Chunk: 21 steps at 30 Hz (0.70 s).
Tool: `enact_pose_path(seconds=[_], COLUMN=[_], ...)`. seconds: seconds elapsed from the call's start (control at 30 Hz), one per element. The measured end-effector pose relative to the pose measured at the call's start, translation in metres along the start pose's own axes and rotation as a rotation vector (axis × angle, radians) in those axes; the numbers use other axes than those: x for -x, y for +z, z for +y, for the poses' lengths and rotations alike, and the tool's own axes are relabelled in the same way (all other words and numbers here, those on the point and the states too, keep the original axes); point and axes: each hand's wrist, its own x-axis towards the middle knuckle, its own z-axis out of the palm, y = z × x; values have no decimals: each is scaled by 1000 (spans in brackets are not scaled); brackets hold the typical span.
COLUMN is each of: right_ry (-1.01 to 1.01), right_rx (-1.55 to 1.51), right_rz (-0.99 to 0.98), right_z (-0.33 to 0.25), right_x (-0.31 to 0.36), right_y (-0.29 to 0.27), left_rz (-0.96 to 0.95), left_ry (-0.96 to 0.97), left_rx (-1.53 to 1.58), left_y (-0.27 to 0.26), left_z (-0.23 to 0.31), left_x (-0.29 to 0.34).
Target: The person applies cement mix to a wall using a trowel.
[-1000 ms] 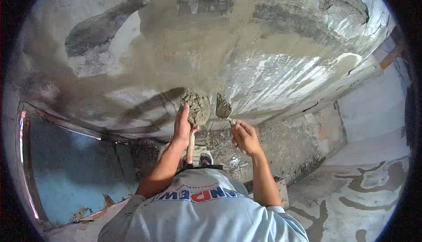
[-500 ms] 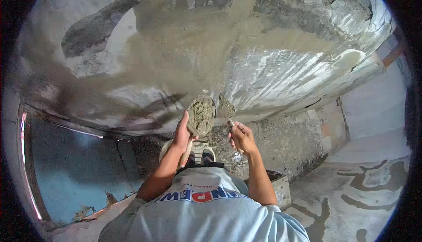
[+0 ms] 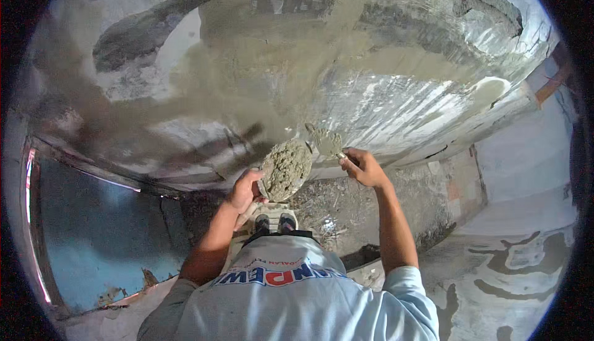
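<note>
My left hand (image 3: 247, 189) is closed around a rounded pan (image 3: 291, 197) with a pale handle running down below the palm. Wet grey mortar (image 3: 286, 169) is heaped in it and hides most of its inside. My right hand (image 3: 364, 168) grips a small trowel (image 3: 342, 155) by its handle, fingers wrapped round it. Mortar coats the trowel's blade (image 3: 325, 141), which points up and left, just right of the pan's upper rim. Ahead of both tools is the wall (image 3: 260, 75), patched with damp mortar; whether the blade touches it I cannot tell.
My feet (image 3: 287, 222) stand on a pale slatted step (image 3: 276, 208). Rough, mortar-spattered ground (image 3: 383, 198) lies to its right. A blue panel (image 3: 105, 236) is at the left, and a pale surface with dark wet streaks (image 3: 520, 260) at the lower right. Broken plaster (image 3: 489, 7) marks the wall's upper right.
My right hand has moved up and to the right, turning the trowel so its blade lies more sideways. The pan in my left hand has tilted and shifted slightly.
</note>
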Motion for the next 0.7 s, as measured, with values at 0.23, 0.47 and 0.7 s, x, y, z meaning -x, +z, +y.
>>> enact_pose_path(seconds=[0.23, 0.47, 0.7], right_ry=[-101, -167, -178], right_rx=[189, 191, 556], right_rz=[-76, -370, -783], right_z=[9, -19, -117], right_x=[-23, -82, -147], right_y=[-4, -20, -14], left_rz=[-53, -182, -435], left_ry=[51, -123, -193], left_rx=[-21, -223, -280], left_y=[-8, 3, 3], left_z=[14, 43, 55], left_x=[8, 4, -16])
